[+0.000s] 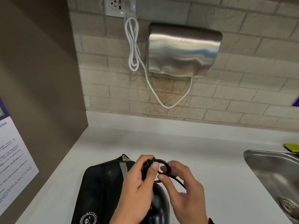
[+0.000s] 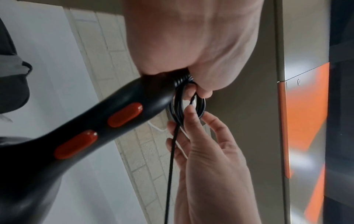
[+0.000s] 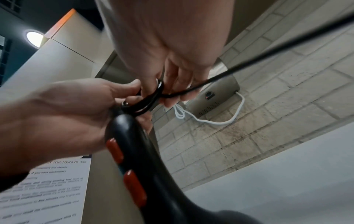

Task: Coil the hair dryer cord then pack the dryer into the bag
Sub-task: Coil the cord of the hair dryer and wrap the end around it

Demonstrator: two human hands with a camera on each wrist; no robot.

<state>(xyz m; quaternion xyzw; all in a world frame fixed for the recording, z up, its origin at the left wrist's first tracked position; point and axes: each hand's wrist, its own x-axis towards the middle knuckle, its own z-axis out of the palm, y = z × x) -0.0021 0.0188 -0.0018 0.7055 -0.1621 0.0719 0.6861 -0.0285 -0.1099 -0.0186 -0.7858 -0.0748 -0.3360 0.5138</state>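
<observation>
A black hair dryer point(image 1: 160, 206) with red buttons is held over the white counter point(image 1: 202, 151), handle end up. My left hand point(image 1: 150, 167) grips the handle end and a small coil of black cord point(image 1: 163, 162) against it. My right hand point(image 1: 163, 174) pinches the cord at the coil, and a loose strand point(image 1: 179, 181) trails away under it. In the left wrist view the coil point(image 2: 193, 109) sits at the handle point(image 2: 114, 118) tip. In the right wrist view the strand point(image 3: 268, 53) runs taut to the upper right. A black bag point(image 1: 100, 191) lies on the counter to the left.
A steel sink point(image 1: 275, 172) is set into the counter at the right. On the brick wall hang a steel hand dryer point(image 1: 182, 49), its white cable point(image 1: 134, 50) and a socket point(image 1: 119, 5). A brown side panel with a printed notice point(image 1: 13, 156) closes the left.
</observation>
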